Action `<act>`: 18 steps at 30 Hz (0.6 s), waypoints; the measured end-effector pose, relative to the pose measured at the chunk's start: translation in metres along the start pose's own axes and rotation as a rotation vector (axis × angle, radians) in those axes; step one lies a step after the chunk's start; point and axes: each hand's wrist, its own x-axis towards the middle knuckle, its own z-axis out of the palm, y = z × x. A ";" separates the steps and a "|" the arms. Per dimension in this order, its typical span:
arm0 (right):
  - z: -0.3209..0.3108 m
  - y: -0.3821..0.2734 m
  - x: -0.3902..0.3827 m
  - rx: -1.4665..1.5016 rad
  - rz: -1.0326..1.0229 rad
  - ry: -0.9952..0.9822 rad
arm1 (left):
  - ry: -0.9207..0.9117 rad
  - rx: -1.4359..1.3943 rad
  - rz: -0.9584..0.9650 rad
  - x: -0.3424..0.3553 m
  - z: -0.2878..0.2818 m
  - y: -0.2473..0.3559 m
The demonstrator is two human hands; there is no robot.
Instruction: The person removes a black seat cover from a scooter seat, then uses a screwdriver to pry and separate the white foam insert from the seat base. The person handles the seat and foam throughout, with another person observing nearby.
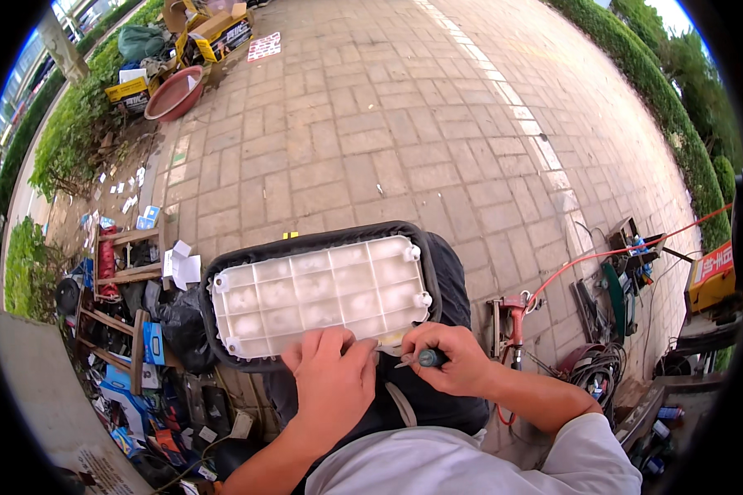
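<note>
A ribbed, off-white plastic seat base (pixel 318 285) lies underside up across my lap, with a black cover (pixel 322 238) wrapped around its rim. My left hand (pixel 332 379) is bent over the near edge, its fingers closed on the cover's edge there. Beside it, my right hand (pixel 462 360) grips a small tool with a rounded dark green handle (pixel 432 357). The tool's thin metal tip points left, close to the near edge of the cover. Whether that tip touches the cover I cannot tell.
Wooden frames (pixel 132 272), a black plastic bag (pixel 183 326) and clutter crowd my left. A red hose (pixel 570 266) runs to an air tool (pixel 516 322) at my right, near coiled cables (pixel 598 371). Farther off are a reddish basin (pixel 176 94) and cardboard boxes (pixel 223 37) on brick paving.
</note>
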 end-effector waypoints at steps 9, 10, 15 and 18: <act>0.058 -0.023 -0.032 -0.151 -0.007 -0.034 | 0.101 -0.053 0.146 -0.054 0.009 -0.041; 0.062 -0.027 -0.032 -0.185 0.005 -0.047 | 0.117 -0.073 0.166 -0.056 0.011 -0.046; 0.025 -0.045 -0.009 -0.068 0.073 0.016 | 0.085 -0.003 0.215 -0.071 0.002 -0.055; -0.018 -0.029 0.048 -0.436 -0.102 0.261 | 0.168 0.105 0.036 -0.090 0.002 -0.039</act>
